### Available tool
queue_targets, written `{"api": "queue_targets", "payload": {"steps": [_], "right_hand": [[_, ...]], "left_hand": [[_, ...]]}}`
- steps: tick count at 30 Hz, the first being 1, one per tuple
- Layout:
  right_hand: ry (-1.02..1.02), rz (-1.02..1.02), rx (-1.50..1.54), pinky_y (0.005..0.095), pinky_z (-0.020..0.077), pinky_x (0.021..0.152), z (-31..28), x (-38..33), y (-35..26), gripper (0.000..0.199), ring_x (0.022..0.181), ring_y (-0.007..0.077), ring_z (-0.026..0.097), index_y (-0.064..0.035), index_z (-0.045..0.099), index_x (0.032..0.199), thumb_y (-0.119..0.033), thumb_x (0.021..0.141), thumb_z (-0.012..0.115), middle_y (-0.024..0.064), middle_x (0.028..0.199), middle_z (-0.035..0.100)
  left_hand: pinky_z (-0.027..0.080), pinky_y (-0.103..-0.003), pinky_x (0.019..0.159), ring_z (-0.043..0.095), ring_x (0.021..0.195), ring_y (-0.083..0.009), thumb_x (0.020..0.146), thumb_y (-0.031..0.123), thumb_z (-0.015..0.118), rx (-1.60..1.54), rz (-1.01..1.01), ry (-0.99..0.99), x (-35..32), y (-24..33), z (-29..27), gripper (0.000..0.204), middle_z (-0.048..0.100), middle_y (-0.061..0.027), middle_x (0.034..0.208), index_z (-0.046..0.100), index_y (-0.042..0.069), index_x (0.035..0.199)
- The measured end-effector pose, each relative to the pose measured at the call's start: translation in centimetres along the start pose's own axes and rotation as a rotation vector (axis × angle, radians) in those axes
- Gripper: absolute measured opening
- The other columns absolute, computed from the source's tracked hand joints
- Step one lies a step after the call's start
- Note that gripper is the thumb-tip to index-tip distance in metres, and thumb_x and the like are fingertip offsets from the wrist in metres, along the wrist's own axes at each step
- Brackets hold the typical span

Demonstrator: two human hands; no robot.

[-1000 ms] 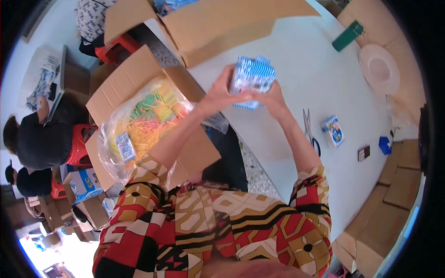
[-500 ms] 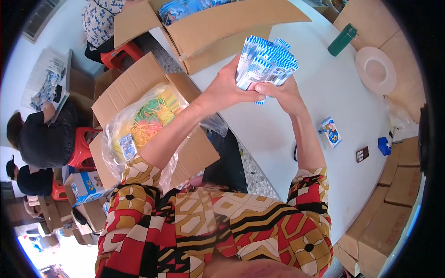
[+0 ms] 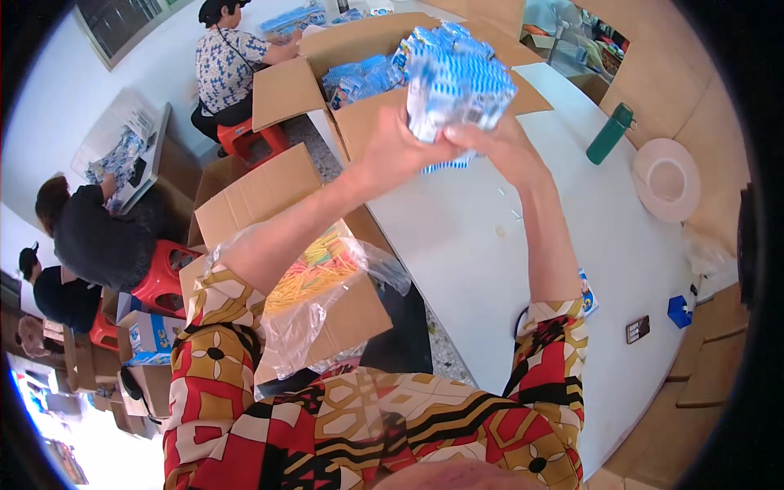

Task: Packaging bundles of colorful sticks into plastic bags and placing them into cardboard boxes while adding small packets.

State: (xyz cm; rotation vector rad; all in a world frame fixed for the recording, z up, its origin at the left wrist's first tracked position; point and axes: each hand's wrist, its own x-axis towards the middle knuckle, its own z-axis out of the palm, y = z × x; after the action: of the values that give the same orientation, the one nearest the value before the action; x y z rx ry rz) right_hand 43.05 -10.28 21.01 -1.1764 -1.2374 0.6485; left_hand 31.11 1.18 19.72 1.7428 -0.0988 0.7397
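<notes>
Between both hands I hold a thick bundle of small blue-and-white striped packets (image 3: 461, 86), blurred by motion. My left hand (image 3: 398, 147) wraps its left side, and my right hand (image 3: 494, 147) grips its right lower edge, thumb across the front. The bundle is in front of a large open cardboard box (image 3: 371, 122) on the white table, whose inside is filled with similar blue packets (image 3: 359, 80). Below my left forearm stands another open carton (image 3: 343, 322), lined with clear plastic and full of thin yellow, green and pink sticks (image 3: 314, 273).
On the white table (image 3: 457, 269) are a green bottle (image 3: 610, 133), a pale hat (image 3: 666, 180), a small dark box (image 3: 638, 329) and a blue holder (image 3: 679, 311). Several people sit on red stools (image 3: 167, 278) at the left. Brown cartons (image 3: 710, 359) line the right.
My hands and the packet bundle have moved forward, up to the large box. The view has shifted, so more of that box's contents and the people at the far left show.
</notes>
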Motion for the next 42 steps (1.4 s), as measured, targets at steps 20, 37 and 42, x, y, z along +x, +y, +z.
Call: {"api": "queue_targets", "payload": {"steps": [20, 37, 42], "right_hand": [[0.264, 0.278, 0.428, 0.0475, 0.047, 0.084, 2.0, 8.6, -0.6, 0.048, 0.099, 0.0252, 0.056, -0.0072, 0.043, 0.121, -0.036, 0.084, 0.057, 0.0107, 0.11, 0.056], [0.272, 0.21, -0.046, 0.0369, 0.0535, 0.055, -6.8, 15.6, 5.6, 0.031, 0.069, 0.0229, 0.063, 0.0032, 0.059, 0.095, -0.002, 0.067, 0.07, 0.0136, 0.082, 0.063], [0.232, 0.061, -0.516, 0.0346, 0.0523, 0.053, -8.1, 16.0, 6.0, 0.041, 0.068, 0.0207, 0.06, -0.0016, 0.059, 0.098, -0.006, 0.06, 0.072, 0.01, 0.083, 0.062]], "left_hand": [[0.05, -0.035, 0.053, 0.06, 0.068, -0.0269, 0.065, 0.003, 0.058, 1.528, 0.696, 0.348, 4.6, -5.9, -7.6, 0.032, 0.055, -0.0095, 0.079, 0.047, 0.004, 0.095], [0.046, -0.041, 0.081, 0.054, 0.098, -0.0349, 0.076, 0.014, 0.06, 1.343, 0.396, 0.058, 6.6, -4.5, -4.6, 0.055, 0.05, -0.0201, 0.113, 0.035, -0.001, 0.122], [0.049, -0.039, 0.073, 0.06, 0.087, -0.0294, 0.074, 0.018, 0.064, 1.177, 0.44, 0.067, 10.5, -10.7, -6.8, 0.048, 0.059, -0.0137, 0.093, 0.045, 0.002, 0.114]]}}
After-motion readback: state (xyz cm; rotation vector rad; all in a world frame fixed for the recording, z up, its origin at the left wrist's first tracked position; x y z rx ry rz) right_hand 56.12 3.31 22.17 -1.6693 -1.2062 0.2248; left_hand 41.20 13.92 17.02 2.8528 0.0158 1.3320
